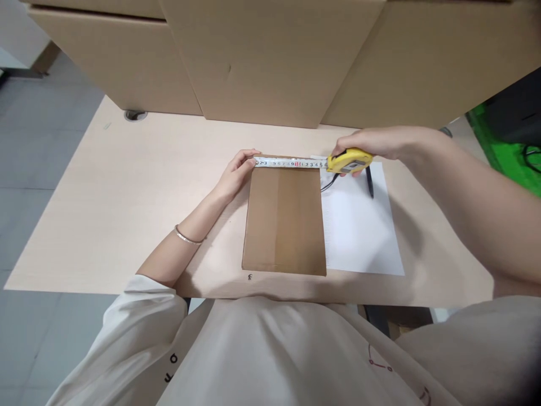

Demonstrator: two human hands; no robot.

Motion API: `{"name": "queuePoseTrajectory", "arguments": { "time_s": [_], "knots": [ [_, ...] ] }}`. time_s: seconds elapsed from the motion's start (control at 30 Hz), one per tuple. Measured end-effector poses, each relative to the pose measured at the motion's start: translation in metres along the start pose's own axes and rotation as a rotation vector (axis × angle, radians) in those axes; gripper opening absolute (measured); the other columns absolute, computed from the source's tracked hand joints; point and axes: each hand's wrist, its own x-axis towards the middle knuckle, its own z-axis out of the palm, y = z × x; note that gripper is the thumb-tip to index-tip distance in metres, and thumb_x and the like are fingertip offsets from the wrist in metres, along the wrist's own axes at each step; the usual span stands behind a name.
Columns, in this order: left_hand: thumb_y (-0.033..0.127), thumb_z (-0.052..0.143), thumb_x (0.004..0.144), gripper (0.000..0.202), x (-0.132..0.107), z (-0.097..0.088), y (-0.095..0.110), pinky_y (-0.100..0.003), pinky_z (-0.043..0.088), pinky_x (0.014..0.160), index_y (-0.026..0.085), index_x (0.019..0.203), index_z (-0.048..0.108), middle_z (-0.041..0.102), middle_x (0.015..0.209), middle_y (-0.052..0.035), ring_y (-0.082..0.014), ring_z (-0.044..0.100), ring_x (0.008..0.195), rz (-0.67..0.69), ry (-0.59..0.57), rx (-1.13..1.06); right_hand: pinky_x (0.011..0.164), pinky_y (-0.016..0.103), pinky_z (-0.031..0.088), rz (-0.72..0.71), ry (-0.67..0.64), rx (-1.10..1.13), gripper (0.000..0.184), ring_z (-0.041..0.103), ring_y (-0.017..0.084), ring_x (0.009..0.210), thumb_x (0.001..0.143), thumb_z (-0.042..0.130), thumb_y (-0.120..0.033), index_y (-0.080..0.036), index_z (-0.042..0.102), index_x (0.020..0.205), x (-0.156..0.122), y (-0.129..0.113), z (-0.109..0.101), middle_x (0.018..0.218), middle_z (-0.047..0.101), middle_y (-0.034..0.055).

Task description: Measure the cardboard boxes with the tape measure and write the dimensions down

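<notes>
A small brown cardboard box (pixel 284 220) with a tape strip down its top sits on the pale wooden desk (pixel 127 214). A white measuring tape blade (pixel 291 163) is stretched along the box's far edge. My left hand (pixel 237 172) pinches the blade's end at the box's far left corner. My right hand (pixel 372 144) grips the yellow tape measure case (pixel 350 161) just past the far right corner. A thin bracelet (pixel 187 237) circles my left wrist.
A white paper sheet (pixel 359 225) lies to the right of the box, with a black pen (pixel 369 181) on it. Large cardboard boxes (pixel 270 56) stand along the desk's back edge. A cable hole (pixel 136 115) is at the back left, green matter (pixel 513 152) at far right.
</notes>
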Motion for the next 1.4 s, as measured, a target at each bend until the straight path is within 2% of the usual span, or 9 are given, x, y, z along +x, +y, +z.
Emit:
{"name": "queuePoseTrajectory", "arguments": {
  "time_s": [0.33, 0.67, 0.9, 1.03, 1.07, 1.13, 1.2, 1.27, 1.4],
  "knots": [
    [0.054, 0.078, 0.083, 0.038, 0.002, -0.003, 0.000, -0.046, 0.046, 0.122, 0.030, 0.111, 0.071, 0.071, 0.137, -0.0059, -0.0272, 0.064, 0.133, 0.003, -0.032, 0.000, 0.069, 0.027, 0.055, -0.023, -0.083, 0.056, 0.026, 0.070, 0.017, 0.076, 0.097, 0.065, -0.040, -0.019, 0.078, 0.087, 0.014, 0.011, -0.001, 0.086, 0.078, 0.0088],
    [0.052, 0.078, 0.083, 0.036, -0.001, 0.000, 0.001, -0.045, 0.047, 0.123, 0.031, 0.111, 0.073, 0.070, 0.138, -0.0047, -0.0275, 0.063, 0.135, 0.006, -0.016, -0.017, 0.056, 0.033, 0.059, 0.023, -0.043, 0.075, 0.028, 0.075, 0.025, 0.077, 0.076, 0.088, -0.053, -0.026, 0.080, 0.078, 0.036, 0.010, 0.002, 0.087, 0.079, 0.0068],
    [0.075, 0.078, 0.081, 0.069, -0.002, -0.016, 0.005, -0.048, 0.041, 0.128, 0.031, 0.133, 0.068, 0.067, 0.149, -0.0093, -0.0312, 0.055, 0.150, 0.079, 0.046, 0.066, 0.066, 0.027, 0.059, -0.072, -0.108, 0.049, 0.031, 0.075, 0.020, 0.084, 0.091, 0.076, -0.053, -0.022, 0.082, 0.085, 0.014, 0.013, 0.001, 0.098, 0.081, 0.0066],
    [0.077, 0.066, 0.091, 0.065, -0.048, -0.052, 0.030, -0.045, 0.048, 0.121, 0.031, 0.138, 0.066, 0.066, 0.146, -0.0100, -0.0277, 0.060, 0.142, 0.264, 0.061, 0.333, 0.068, 0.031, 0.062, -0.136, -0.126, 0.233, 0.030, 0.075, 0.023, 0.083, 0.088, 0.077, -0.049, -0.019, 0.080, 0.092, 0.014, 0.031, -0.002, 0.097, 0.081, 0.0089],
    [0.077, 0.066, 0.091, 0.065, -0.067, -0.059, 0.037, -0.042, 0.054, 0.112, 0.031, 0.138, 0.065, 0.067, 0.140, -0.0100, -0.0259, 0.066, 0.131, 0.336, -0.002, 0.384, 0.066, 0.033, 0.062, -0.158, -0.116, 0.299, 0.030, 0.076, 0.025, 0.083, 0.087, 0.077, -0.048, -0.019, 0.079, 0.096, 0.016, 0.035, -0.001, 0.097, 0.081, 0.0094],
    [0.085, 0.080, 0.071, 0.090, -0.108, -0.066, 0.048, -0.041, 0.059, 0.098, 0.030, 0.139, 0.063, 0.068, 0.126, -0.0097, -0.0251, 0.069, 0.110, 0.458, -0.194, 0.486, 0.064, 0.035, 0.062, -0.194, -0.117, 0.414, 0.031, 0.077, 0.027, 0.083, 0.087, 0.075, -0.045, -0.019, 0.076, 0.103, 0.021, 0.040, 0.003, 0.099, 0.080, 0.0103],
    [0.081, 0.093, 0.053, 0.109, -0.144, -0.061, 0.053, -0.043, 0.062, 0.094, 0.028, 0.143, 0.059, 0.066, 0.125, -0.0114, -0.0272, 0.068, 0.107, 0.388, -0.332, 0.674, 0.064, 0.037, 0.061, -0.206, -0.141, 0.487, 0.030, 0.077, 0.028, 0.081, 0.087, 0.072, -0.043, -0.017, 0.074, 0.102, 0.025, 0.042, 0.009, 0.096, 0.080, 0.0115],
    [0.075, 0.096, 0.054, 0.107, -0.169, -0.049, 0.051, -0.047, 0.063, 0.093, 0.027, 0.142, 0.058, 0.067, 0.127, -0.0133, -0.0318, 0.068, 0.114, 0.290, -0.392, 0.785, 0.063, 0.037, 0.060, -0.206, -0.162, 0.517, 0.028, 0.076, 0.029, 0.078, 0.086, 0.072, -0.043, -0.017, 0.073, 0.094, 0.027, 0.041, 0.017, 0.090, 0.079, 0.0120],
    [0.062, 0.084, 0.084, 0.064, -0.191, -0.034, 0.039, -0.050, 0.064, 0.097, 0.025, 0.133, 0.064, 0.074, 0.128, -0.0141, -0.0318, 0.072, 0.119, 0.220, -0.366, 0.836, 0.058, 0.034, 0.058, -0.223, -0.128, 0.548, 0.026, 0.074, 0.027, 0.073, 0.082, 0.073, -0.043, -0.017, 0.074, 0.082, 0.025, 0.039, 0.027, 0.083, 0.077, 0.0124]
  ]
}}
